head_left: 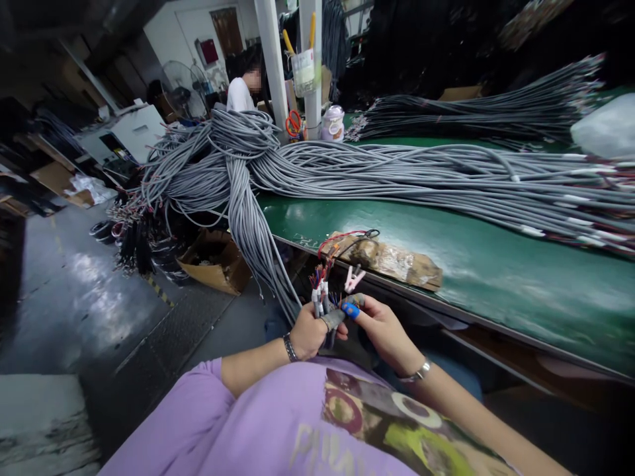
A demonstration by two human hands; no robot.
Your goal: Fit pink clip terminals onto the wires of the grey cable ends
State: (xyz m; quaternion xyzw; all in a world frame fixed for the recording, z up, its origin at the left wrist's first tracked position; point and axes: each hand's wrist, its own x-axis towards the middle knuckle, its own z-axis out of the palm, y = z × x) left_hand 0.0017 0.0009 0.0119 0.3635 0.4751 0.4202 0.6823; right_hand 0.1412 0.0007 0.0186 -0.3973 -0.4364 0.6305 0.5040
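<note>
My left hand is closed around a bunch of grey cables whose ends point up, with white sleeves and loose coloured wires at the top. A grey-brown wrap covers one of its fingers. Close beside it, my right hand pinches at thin dark wires; the exact strand is too small to make out. Blue tape covers its thumb. Just beyond the hands, a pale pink clip is at the table edge, by a tape-wrapped wooden block with red and black leads.
Long grey cables lie across the green table and hang over its left end. Behind are black cables, a white post and a lidded jar. A cardboard box stands on the floor; a person is farther back.
</note>
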